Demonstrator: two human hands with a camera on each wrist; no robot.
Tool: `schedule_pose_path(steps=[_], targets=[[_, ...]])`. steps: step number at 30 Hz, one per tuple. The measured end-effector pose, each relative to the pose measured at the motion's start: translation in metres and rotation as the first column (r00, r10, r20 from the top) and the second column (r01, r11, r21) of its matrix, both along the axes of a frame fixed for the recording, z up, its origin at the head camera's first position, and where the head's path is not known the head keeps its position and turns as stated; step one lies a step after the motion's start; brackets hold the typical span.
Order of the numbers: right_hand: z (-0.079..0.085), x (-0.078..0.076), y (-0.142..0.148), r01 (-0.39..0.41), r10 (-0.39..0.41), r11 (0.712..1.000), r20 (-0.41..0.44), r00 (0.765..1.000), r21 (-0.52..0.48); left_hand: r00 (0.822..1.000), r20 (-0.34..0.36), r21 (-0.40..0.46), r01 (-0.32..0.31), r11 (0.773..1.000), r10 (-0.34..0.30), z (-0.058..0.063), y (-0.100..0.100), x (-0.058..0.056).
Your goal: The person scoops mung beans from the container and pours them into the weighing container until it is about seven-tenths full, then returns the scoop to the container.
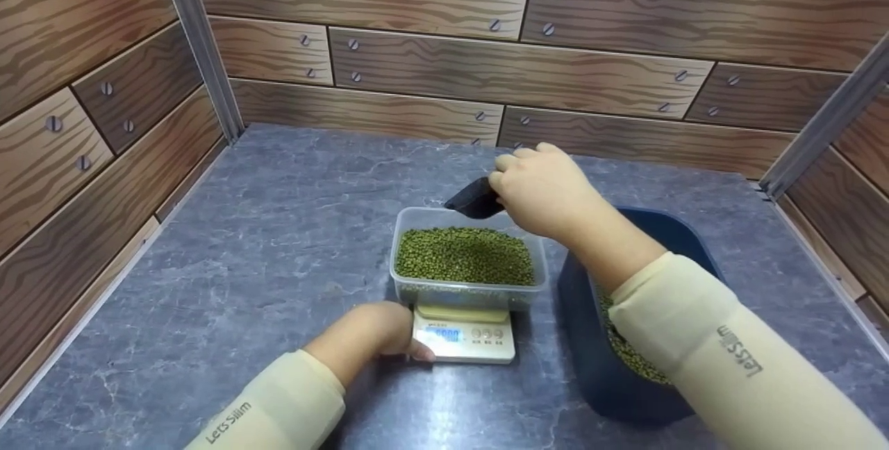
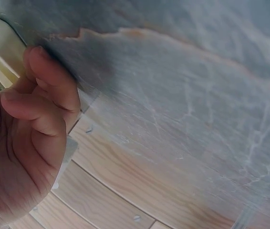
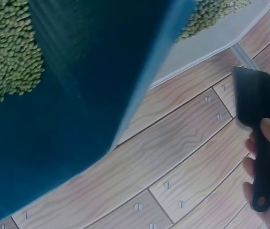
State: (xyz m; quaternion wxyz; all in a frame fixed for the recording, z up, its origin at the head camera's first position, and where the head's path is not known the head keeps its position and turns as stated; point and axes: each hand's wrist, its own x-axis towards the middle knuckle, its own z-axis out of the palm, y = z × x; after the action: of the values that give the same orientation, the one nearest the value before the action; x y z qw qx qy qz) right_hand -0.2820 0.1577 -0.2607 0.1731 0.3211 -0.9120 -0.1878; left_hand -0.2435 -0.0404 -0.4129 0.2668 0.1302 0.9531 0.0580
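My right hand grips the handle of a black scoop, its blade above the far rim of a clear plastic container. No beans show on the scoop in the right wrist view. Green mung beans fill much of the container, which stands on a white kitchen scale. The lit display has digits too blurred to read surely. My left hand holds the scale's front left corner, thumb at the front edge. Curled fingers of the left hand show against the scale's side in the left wrist view.
A deep dark blue bin with more mung beans stands right of the scale, partly beneath my right forearm. The grey marbled tabletop is bounded by wood-patterned panels at the back and sides.
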Motion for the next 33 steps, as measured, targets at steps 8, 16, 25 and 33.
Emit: schedule_pose_path(steps=[8, 16, 25, 33], targets=[[0.005, 0.002, 0.012, -0.031, 0.031, 0.999, 0.004, 1.0, -0.042, 1.0, -0.001, -0.005, -0.007, 1.0, 0.007, -0.001, -0.002, -0.002], [0.017, -0.003, 0.058, 0.061, -0.043, 0.982, 0.105, 0.994, -0.178, 1.0, 0.0, 0.019, -0.01, 1.0, 0.01, -0.001, -0.003, 0.0], [0.011, -0.007, 0.131, 0.176, -0.137, 0.972, 0.231, 0.963, -0.158, 1.0, -0.007, -0.007, 0.001, 1.0, -0.001, -0.002, -0.005, -0.001], [-0.028, 0.003, 0.136, 0.291, -0.268, 0.954, 0.642, 0.718, 0.072, 1.0, -0.008, 0.02, 0.0, 1.0, 0.0, -0.002, -0.006, -0.002]])
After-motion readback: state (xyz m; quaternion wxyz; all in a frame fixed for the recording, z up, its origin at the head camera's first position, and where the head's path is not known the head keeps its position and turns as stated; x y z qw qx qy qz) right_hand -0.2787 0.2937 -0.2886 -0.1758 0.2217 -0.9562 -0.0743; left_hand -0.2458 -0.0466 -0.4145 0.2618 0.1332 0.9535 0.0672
